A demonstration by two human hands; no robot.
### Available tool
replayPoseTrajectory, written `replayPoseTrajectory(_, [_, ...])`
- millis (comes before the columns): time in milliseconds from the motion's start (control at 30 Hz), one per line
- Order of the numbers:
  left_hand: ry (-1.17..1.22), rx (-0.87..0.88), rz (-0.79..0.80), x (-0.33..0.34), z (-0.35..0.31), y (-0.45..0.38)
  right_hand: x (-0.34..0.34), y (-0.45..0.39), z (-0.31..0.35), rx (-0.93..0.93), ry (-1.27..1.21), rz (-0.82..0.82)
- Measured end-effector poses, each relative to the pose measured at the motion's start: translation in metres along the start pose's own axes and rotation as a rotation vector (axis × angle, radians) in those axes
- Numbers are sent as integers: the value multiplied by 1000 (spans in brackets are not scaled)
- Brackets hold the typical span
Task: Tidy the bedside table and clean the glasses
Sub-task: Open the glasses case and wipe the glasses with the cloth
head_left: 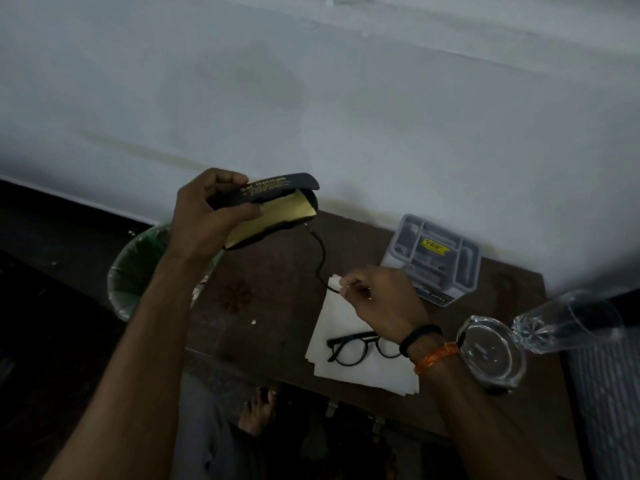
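My left hand [207, 216] grips a black glasses case [273, 188] with gold lettering, held open above the table's left end; a yellow lining [273, 216] shows inside. From the case a thin black cord [320, 258] hangs down to my right hand [377, 299], which pinches its end together with a small white piece [336, 284]. Black-framed glasses [353, 346] lie on a stack of white paper sheets [332, 327] on the brown bedside table [273, 306], partly hidden by my right wrist.
A grey compartment organiser box [433, 258] stands at the table's back against the wall. A glass ashtray [491, 355] and a tipped clear glass [568, 320] are at the right. A green bin [135, 271] stands left of the table. My bare foot [258, 410] shows below.
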State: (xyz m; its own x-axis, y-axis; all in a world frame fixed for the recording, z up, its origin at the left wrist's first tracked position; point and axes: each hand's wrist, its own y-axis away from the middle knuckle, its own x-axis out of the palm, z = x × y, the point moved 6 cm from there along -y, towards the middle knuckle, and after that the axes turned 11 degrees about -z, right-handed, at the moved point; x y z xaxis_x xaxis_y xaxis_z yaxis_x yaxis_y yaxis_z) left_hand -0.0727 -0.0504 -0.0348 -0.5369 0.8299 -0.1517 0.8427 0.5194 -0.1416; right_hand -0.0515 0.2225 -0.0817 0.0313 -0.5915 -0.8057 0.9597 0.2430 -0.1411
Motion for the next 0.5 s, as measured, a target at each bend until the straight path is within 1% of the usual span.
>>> replayPoseTrajectory(100, [54, -30, 19, 3, -2, 1, -4, 1, -5, 42, -28, -41])
replayPoseTrajectory(167, [83, -77, 67, 9, -2, 6, -15, -1, -3, 82, -89, -177])
replayPoseTrajectory(200, [89, -91, 106, 15, -4, 9, -22, -1, -2, 128, -163, -255])
replayPoseTrajectory(233, [97, -101, 145, 21, -6, 12, -28, -2, -3, 209, -307, -302])
replayPoseTrajectory(267, [105, -112, 185, 28, -7, 17, -31, -2, -4, 322, -515, -294])
replayPoseTrajectory(333, [120, -131, 258, 41, -11, 24, -27, -4, -3, 538, -945, -156])
replayPoseTrajectory(367, [123, -138, 293, 47, -11, 28, -25, -4, -2, 583, -1059, -85])
replayPoseTrajectory(433, [139, -158, 350, 56, -10, 34, -22, -5, 1, 570, -1117, -2])
replayPoseTrajectory(500, [160, -192, 372, 61, -9, 39, -22, -5, 2, 526, -1104, -7])
